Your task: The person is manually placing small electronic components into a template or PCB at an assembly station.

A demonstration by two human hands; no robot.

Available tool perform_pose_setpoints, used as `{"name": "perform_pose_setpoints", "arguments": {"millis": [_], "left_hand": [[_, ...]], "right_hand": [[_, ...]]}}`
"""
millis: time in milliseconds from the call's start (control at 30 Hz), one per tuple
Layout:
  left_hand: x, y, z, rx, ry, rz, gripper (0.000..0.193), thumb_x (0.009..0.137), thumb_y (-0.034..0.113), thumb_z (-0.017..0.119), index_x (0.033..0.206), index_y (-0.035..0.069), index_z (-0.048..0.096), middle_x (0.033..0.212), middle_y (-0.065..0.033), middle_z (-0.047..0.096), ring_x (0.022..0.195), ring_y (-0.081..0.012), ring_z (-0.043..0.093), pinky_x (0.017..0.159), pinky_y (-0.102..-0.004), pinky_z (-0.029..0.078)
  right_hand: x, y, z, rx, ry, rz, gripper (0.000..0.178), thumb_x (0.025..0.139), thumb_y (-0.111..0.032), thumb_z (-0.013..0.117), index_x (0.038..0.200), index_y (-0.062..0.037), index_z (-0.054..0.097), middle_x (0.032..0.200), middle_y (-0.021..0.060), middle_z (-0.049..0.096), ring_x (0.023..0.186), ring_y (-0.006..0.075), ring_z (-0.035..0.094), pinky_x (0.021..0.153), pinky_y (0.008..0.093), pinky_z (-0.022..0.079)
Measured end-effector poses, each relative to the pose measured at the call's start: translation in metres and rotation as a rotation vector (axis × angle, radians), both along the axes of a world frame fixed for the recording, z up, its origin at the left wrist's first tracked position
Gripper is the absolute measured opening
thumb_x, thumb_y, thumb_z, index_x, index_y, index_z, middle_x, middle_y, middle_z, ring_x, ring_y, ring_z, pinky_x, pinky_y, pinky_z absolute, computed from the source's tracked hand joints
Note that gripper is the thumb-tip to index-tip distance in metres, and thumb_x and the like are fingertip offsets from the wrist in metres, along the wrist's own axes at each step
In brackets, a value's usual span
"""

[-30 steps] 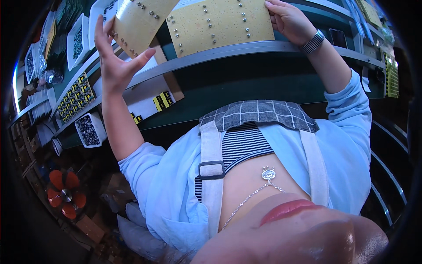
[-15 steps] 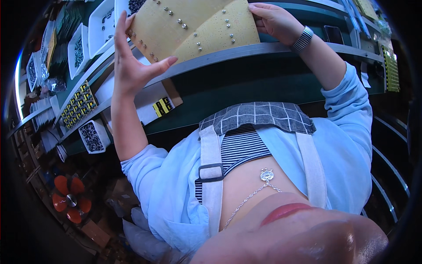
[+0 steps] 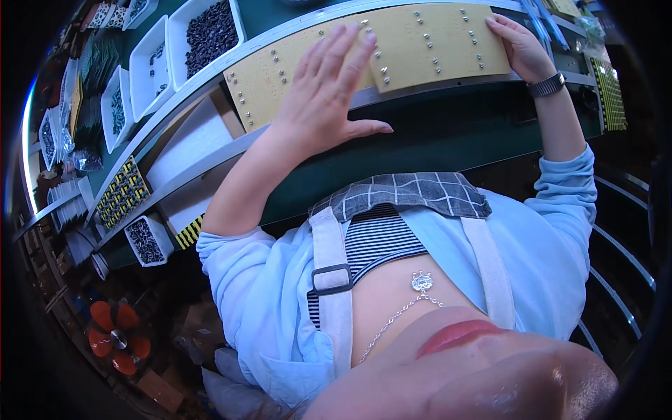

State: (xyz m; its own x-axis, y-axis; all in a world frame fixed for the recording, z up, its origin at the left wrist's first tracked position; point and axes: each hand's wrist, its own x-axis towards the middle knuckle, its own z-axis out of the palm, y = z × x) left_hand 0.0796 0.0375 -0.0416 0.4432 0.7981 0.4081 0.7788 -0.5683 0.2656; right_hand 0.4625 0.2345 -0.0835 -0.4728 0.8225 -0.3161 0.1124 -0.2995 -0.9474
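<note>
Two tan circuit boards dotted with small silver parts lie side by side along the metal rails of the bench, the right-hand board [image 3: 448,52] overlapping the end of the left-hand board [image 3: 259,70]. At the right board's far right edge, my right hand [image 3: 523,50] grips it between thumb and fingers. My left hand [image 3: 325,94] is open above the place where the boards meet, fingers spread and thumb pointing right. It covers part of the left board, and whether its fingertips touch either board I cannot tell.
White bins stand at the upper left, one with black parts [image 3: 241,31], another with few pieces [image 3: 168,70]. A yellow-and-black component panel [image 3: 124,192] and a small bin of dark parts [image 3: 166,234] sit left of my left arm. An orange-bladed fan [image 3: 119,339] is lower left.
The right board has shifted right with my right hand and come down level on the rails, uncovering the left board. My left hand has moved right from the left edge and opened over the boards.
</note>
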Motion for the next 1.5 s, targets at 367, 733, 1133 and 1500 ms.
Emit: {"name": "perform_pose_setpoints", "arguments": {"millis": [367, 733, 1133, 1500], "left_hand": [[0.011, -0.014, -0.018, -0.142, 0.126, 0.035, 0.082, 0.085, 0.048, 0.070, 0.147, 0.008, 0.036, 0.148, -0.0128, 0.041, 0.140, -0.0303, 0.035, 0.116, -0.0464, 0.026], [0.008, -0.007, -0.015, -0.124, 0.044, 0.042, 0.080, 0.085, 0.044, 0.069, 0.146, 0.004, 0.036, 0.145, -0.0167, 0.042, 0.139, -0.0327, 0.036, 0.116, -0.0457, 0.024], [0.016, -0.019, -0.007, -0.148, 0.075, 0.074, 0.080, 0.085, 0.044, 0.071, 0.145, 0.004, 0.038, 0.147, -0.0175, 0.043, 0.140, -0.0317, 0.036, 0.117, -0.0451, 0.025], [0.029, -0.033, -0.007, -0.083, -0.149, -0.095, 0.075, 0.082, 0.037, 0.075, 0.142, 0.004, 0.043, 0.142, -0.0190, 0.047, 0.135, -0.0363, 0.043, 0.111, -0.0464, 0.034]], "right_hand": [[0.011, 0.019, -0.029, -0.050, -0.050, -0.026, 0.041, 0.100, -0.028, 0.057, 0.134, -0.0055, 0.054, 0.118, 0.0067, 0.066, 0.108, 0.0126, 0.063, 0.094, 0.0272, 0.050], [-0.035, -0.010, 0.017, 0.046, -0.065, -0.031, 0.034, 0.101, -0.024, 0.053, 0.124, 0.0008, 0.058, 0.113, 0.0068, 0.067, 0.102, 0.0138, 0.063, 0.089, 0.0299, 0.051], [-0.027, -0.049, 0.023, 0.641, -0.437, -0.219, 0.034, 0.098, -0.019, 0.058, 0.122, 0.0035, 0.058, 0.111, 0.0127, 0.067, 0.097, 0.0213, 0.065, 0.087, 0.0325, 0.051], [-0.104, -0.177, 0.043, 1.092, -0.240, 0.335, 0.022, 0.081, -0.009, 0.069, 0.103, -0.0106, 0.069, 0.093, 0.0124, 0.068, 0.084, 0.0332, 0.066, 0.075, 0.0431, 0.053]]}}
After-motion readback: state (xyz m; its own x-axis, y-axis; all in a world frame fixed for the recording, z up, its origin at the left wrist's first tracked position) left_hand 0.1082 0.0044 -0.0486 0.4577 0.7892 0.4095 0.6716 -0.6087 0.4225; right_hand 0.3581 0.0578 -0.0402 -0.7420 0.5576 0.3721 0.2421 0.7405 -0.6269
